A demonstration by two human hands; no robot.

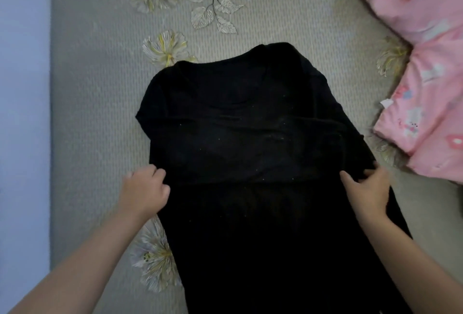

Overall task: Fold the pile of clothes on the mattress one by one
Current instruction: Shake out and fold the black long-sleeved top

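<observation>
1. Garment (250, 118): black, plain, dull knit dotted with pale lint; lies at the mattress centre, neckline pointing away from the person, lower part running out of the bottom of the view.
2. A fold edge crosses it from hand to hand.
3. Left hand (145, 189): fingers curled, pinching the fold's left edge.
4. Right hand (365, 188): fingers curled, gripping the right edge.
5. Mattress (100, 113): grey ribbed cover, pale flower print.
6. Pink printed bedding (426, 63) lies at the right, near the garment.

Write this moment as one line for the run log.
left hand: grips fold edge | right hand: grips fold edge | black garment: flat on mattress | pink bedding: at right
</observation>
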